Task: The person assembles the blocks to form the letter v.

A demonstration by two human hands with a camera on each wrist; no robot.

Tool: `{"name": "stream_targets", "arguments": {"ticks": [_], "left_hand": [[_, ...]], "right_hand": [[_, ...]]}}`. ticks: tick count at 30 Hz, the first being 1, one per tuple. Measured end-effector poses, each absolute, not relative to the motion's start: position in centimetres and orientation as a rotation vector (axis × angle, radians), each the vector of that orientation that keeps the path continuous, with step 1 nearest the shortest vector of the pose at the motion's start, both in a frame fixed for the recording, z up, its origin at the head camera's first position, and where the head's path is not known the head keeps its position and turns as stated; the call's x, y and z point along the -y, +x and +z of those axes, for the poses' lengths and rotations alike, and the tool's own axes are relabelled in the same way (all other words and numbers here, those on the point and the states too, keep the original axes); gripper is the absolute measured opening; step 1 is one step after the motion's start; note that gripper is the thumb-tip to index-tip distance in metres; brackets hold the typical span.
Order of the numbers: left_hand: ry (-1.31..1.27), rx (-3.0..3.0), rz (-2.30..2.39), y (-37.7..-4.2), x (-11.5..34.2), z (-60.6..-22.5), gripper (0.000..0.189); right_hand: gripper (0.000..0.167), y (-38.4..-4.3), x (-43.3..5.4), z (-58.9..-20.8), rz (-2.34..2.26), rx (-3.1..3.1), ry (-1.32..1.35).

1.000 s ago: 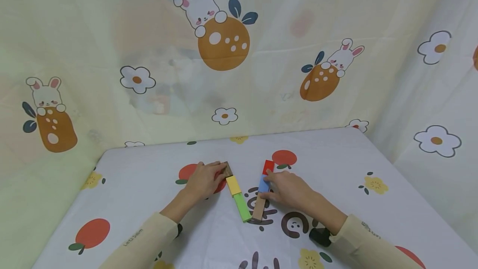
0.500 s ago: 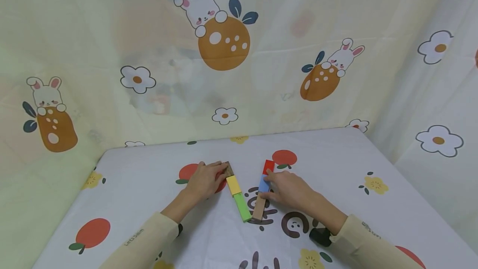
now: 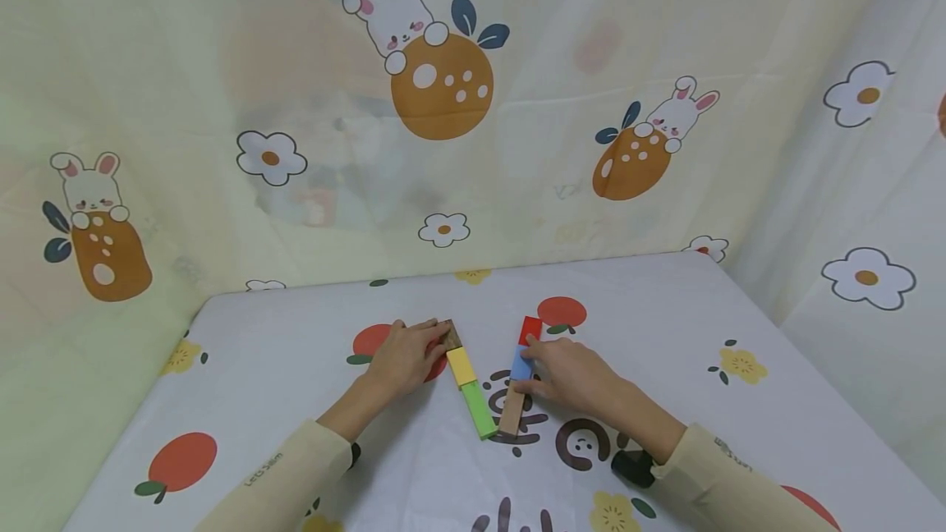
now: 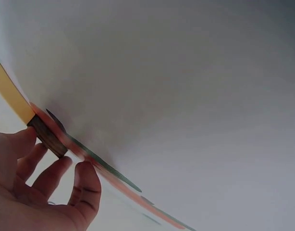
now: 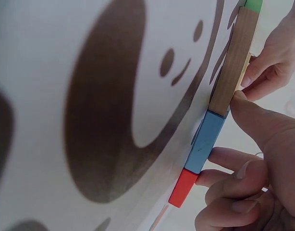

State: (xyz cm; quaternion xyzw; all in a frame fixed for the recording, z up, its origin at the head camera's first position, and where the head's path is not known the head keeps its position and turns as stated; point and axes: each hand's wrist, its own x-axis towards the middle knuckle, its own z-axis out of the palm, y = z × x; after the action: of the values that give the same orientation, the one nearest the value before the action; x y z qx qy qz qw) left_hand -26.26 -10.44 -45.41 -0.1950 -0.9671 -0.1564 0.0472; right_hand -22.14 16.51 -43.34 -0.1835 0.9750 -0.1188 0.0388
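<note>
Two slanting rows of wooden blocks lie on the cloth in the head view, their near ends close together. The left row has a dark brown block (image 3: 452, 337), a yellow block (image 3: 461, 367) and a green block (image 3: 479, 411). My left hand (image 3: 402, 357) holds the dark brown block between thumb and fingertips, clearest in the left wrist view. Red (image 3: 529, 330), blue (image 3: 521, 365) and tan (image 3: 512, 412) blocks form the right row. My right hand (image 3: 576, 372) rests fingertips near the red and blue blocks, its thumb at the tan block's blue end; nothing is gripped.
The white patterned cloth (image 3: 281, 401) covers the table. Behind it hangs a curtain (image 3: 532, 171) printed with rabbits and flowers, and more curtain (image 3: 850, 204) stands at the right. A black object (image 3: 633, 469) shows beneath my right wrist.
</note>
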Motion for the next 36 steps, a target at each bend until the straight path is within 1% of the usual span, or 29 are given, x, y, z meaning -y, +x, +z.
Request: {"name": "stream_targets", "arguments": {"ticks": [12, 26, 36], "left_hand": [[-0.613, 2.939, -0.433, -26.16, 10.48, -45.15, 0.044], [-0.644, 2.925, -0.468, -26.16, 10.74, -45.01, 0.042], [-0.651, 2.94, -0.46, -26.03, 10.78, -45.24, 0.043]], "right_hand": [[0.058, -22.26, -16.31, -43.2, -0.369, -2.999, -0.563], [0.063, -22.41, -16.29, -43.21, -0.365, -2.988, -0.543], [0.063, -22.27, -16.34, -43.46, -0.339, -2.99, -0.527]]}}
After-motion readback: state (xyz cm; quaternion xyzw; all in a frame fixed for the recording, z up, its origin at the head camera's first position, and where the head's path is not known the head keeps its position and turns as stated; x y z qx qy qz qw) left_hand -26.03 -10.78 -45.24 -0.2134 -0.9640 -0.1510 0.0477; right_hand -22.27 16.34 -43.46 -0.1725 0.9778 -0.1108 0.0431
